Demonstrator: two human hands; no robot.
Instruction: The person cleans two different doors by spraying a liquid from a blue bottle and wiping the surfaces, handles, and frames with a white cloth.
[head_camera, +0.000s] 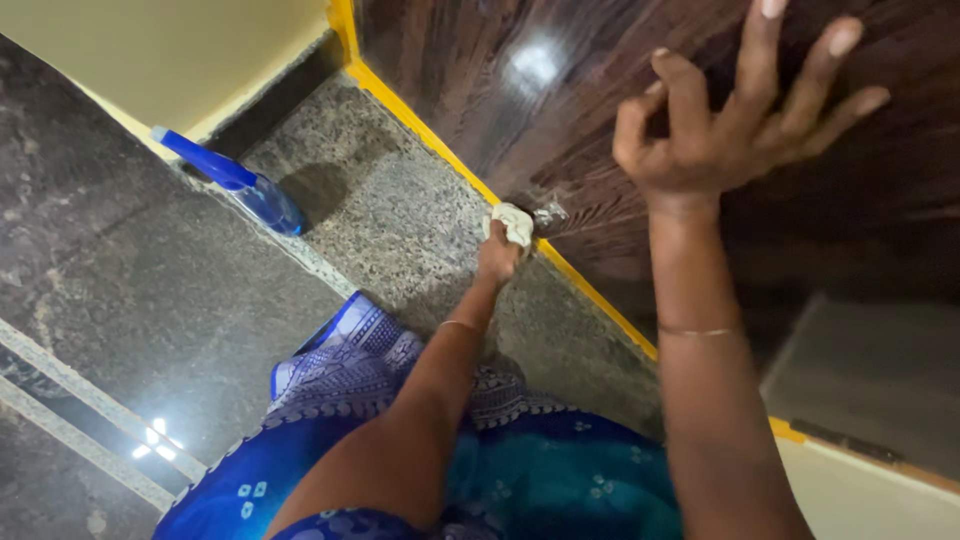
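Note:
My left hand (497, 258) reaches down and grips a small crumpled white cloth (515, 222). It presses the cloth against the bottom edge of a glossy dark wooden door (600, 120), right by the door's yellow edge strip (590, 295). My right hand (725, 125) is raised higher up with its fingers spread wide. It rests on or hovers just at the door's face and holds nothing. Each wrist has a thin bangle.
A blue spray bottle (245, 185) lies on the speckled granite floor (400, 220) near a step and a cream wall. Darker polished stone (130, 290) with pale stripes spreads to the left. My blue patterned dress (540, 470) fills the bottom.

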